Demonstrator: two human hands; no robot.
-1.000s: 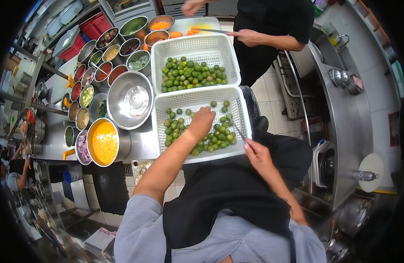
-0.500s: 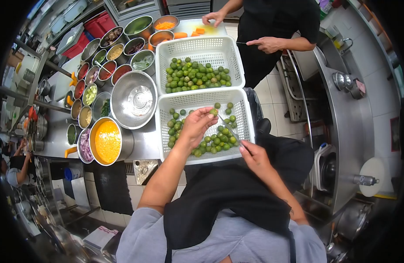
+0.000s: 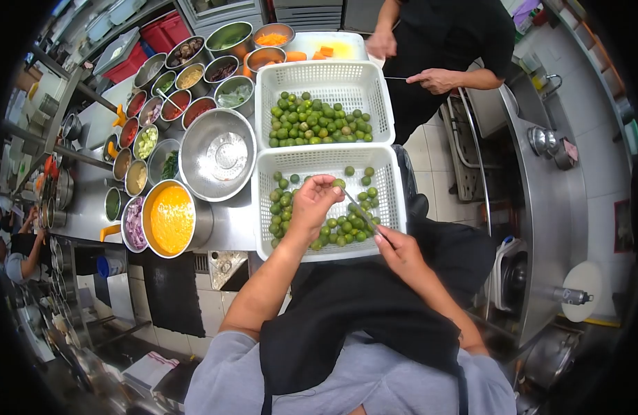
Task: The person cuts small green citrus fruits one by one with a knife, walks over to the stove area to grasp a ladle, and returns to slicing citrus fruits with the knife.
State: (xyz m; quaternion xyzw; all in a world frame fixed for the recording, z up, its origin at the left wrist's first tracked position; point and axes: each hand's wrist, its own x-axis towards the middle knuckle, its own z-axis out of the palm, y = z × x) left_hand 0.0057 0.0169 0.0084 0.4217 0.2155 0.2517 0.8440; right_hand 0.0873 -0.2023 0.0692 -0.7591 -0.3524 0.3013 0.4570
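My left hand (image 3: 315,202) pinches a green lime (image 3: 338,184) above the nearer white perforated basket (image 3: 261,200). In my right hand (image 3: 402,250) is a knife (image 3: 359,209), its blade pointing up and left with the tip at the held lime. Several loose limes (image 3: 343,228) lie in the nearer basket, below and around both hands. The farther white basket (image 3: 326,74) holds a pile of limes (image 3: 312,121) and touches the nearer one.
An empty steel bowl (image 3: 217,155) stands left of the baskets, beside a pot of orange liquid (image 3: 171,218) and several small containers of chopped food. A co-worker in black (image 3: 440,41) stands beyond, holding a knife near a cutting board (image 3: 350,47).
My left hand has risen from the nearer basket with a lime, and the knife tip has come to it. The co-worker's left-side hand has moved off the cutting board, holding a white cloth.
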